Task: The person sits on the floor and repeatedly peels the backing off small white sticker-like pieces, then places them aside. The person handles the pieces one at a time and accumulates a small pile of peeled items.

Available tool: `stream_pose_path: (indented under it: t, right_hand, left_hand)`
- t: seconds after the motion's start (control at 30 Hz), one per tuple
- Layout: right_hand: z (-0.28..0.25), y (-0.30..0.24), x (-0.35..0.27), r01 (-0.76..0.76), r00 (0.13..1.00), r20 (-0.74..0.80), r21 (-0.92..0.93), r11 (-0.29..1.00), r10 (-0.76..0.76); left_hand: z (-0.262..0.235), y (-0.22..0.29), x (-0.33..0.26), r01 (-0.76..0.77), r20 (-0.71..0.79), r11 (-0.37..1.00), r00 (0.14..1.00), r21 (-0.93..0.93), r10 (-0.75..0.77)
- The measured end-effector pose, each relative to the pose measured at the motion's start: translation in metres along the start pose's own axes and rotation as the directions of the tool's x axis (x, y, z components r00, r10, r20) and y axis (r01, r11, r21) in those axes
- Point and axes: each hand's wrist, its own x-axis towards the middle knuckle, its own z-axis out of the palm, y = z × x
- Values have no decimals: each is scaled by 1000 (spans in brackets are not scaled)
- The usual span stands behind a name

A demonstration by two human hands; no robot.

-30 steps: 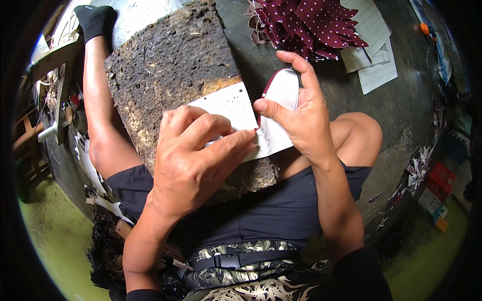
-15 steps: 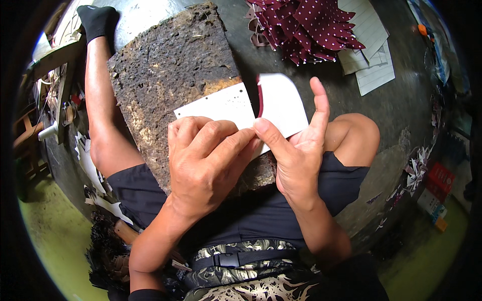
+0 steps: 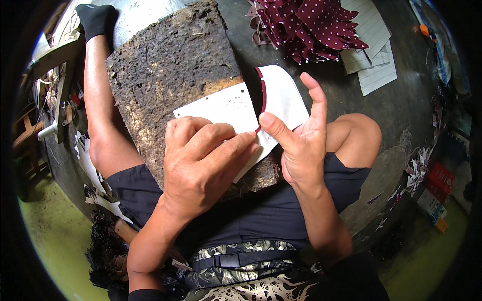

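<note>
A curved white piece (image 3: 284, 95), stiff-looking and edged along its left side with a maroon strip, is held between both my hands. My left hand (image 3: 203, 155) is closed, its thumb and index finger pinching the edge where the maroon strip ends. The thumb of my right hand (image 3: 304, 150) presses on the white face, with fingers behind it and one finger sticking up. Beneath my left hand, a flat white plate (image 3: 221, 108) with small dark holes lies on a rough, dark board (image 3: 170, 60); my knuckles cover its lower part.
A pile of maroon polka-dot cut pieces (image 3: 314, 30) sits beyond the board, beside lined paper sheets (image 3: 379, 70). My bent legs flank the board. Scraps (image 3: 419, 163) and a red box (image 3: 441, 181) lie at the right. Wooden furniture (image 3: 52, 60) stands far left.
The curved white piece has turned and shifted slightly, showing more of its maroon edge. My right thumb has moved a little right, away from my left fingertips.
</note>
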Motion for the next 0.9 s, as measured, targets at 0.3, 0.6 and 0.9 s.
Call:
stream_pose_path:
  t: [0.3,0.6,0.9]
  right_hand:
    - [-7,11,5,-16,999,-50,41,999,19]
    - [-16,23,10,-39,994,-98,79,996,47]
    - [-27,33,17,-43,987,-150,41,998,48]
  left_hand:
    - [0,1,0,6,7,1000,1000,-11,-6]
    - [2,2,2,3,2,1000,1000,-13,-3]
    - [3,1,1,-2,-11,1000,1000,-17,2]
